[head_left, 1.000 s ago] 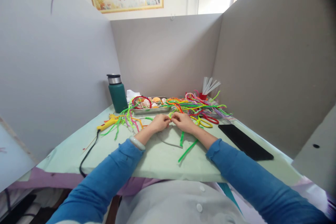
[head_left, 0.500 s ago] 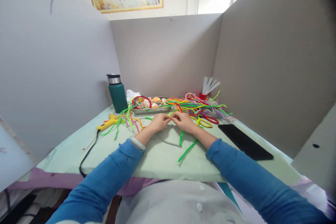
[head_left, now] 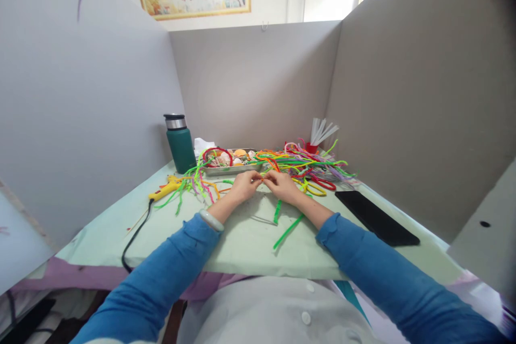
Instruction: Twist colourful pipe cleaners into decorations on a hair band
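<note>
Left hand and right hand meet tip to tip mid-tabletop, fingers closed in a pinch on a small orange pipe-cleaner piece, mostly hidden by fingertips. Piece sits between the two hands, in front of metal tray with seashells. Green pipe cleaner just below right hand; can't tell if joined to the piece. Second green strip nearer the table edge.

Handling, judged by look: very light, fuzzy so not slippery, soft outside with bendy wire core, holds a bend, hard to break but fuzz crushes; wire ends may prick. Best hold: fingertip pinch close to the bend, other hand on the free end.

Around: pipe-cleaner pile behind right hand, yellow glue gun left, green flask beyond it, black flat slab right
</note>
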`<state>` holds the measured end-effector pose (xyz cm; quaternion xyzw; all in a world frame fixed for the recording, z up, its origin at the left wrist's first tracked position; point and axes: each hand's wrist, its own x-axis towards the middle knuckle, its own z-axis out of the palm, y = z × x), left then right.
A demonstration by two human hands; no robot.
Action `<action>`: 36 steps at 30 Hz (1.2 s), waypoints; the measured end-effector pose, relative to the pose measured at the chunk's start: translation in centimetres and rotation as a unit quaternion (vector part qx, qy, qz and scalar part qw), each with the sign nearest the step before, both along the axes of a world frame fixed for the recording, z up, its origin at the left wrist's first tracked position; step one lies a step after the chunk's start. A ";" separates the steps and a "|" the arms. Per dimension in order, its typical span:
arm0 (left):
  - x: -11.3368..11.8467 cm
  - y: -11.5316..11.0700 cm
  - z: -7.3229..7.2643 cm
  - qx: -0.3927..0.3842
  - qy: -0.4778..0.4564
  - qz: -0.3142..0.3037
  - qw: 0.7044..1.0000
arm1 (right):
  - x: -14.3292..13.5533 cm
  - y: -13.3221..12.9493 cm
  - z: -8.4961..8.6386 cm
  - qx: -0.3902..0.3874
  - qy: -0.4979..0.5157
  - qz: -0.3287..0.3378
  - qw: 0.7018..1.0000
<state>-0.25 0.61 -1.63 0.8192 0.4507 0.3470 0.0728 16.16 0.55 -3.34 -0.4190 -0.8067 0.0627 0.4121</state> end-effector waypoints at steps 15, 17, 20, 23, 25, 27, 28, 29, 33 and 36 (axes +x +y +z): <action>0.0 -0.3 0.3 0.036 0.018 0.016 0.999 | 0.1 0.1 -0.1 0.007 -0.004 -0.003 1.000; 0.0 -0.3 0.3 0.035 0.019 0.017 0.999 | 0.1 0.1 -0.1 0.005 -0.005 -0.005 1.000; 0.0 -0.2 0.3 0.030 0.014 0.014 0.999 | 0.1 0.1 -0.1 0.007 -0.006 -0.004 1.000; -0.1 -0.1 0.1 0.018 0.009 0.009 1.000 | 0.1 0.1 -0.1 0.009 -0.008 -0.001 1.000; -0.1 -0.1 0.1 0.010 0.006 0.011 1.000 | 0.1 0.1 -0.1 0.006 -0.007 -0.002 1.000; 0.0 -0.1 0.1 -0.001 0.001 0.015 1.000 | 0.1 0.1 -0.1 0.004 -0.005 -0.001 1.000; 0.0 -0.2 0.2 -0.009 -0.002 0.018 1.000 | 0.1 0.0 -0.1 0.003 -0.004 0.001 1.000; 0.0 -0.3 0.3 -0.019 -0.005 0.020 1.000 | 0.1 0.0 -0.1 0.003 -0.003 0.002 1.000; 0.1 -0.4 0.6 -0.055 -0.018 0.021 0.998 | 0.1 0.0 -0.1 0.005 -0.002 0.008 1.000; 0.1 -0.5 0.7 -0.073 -0.024 0.017 0.997 | 0.1 0.0 -0.1 0.000 -0.003 0.008 1.000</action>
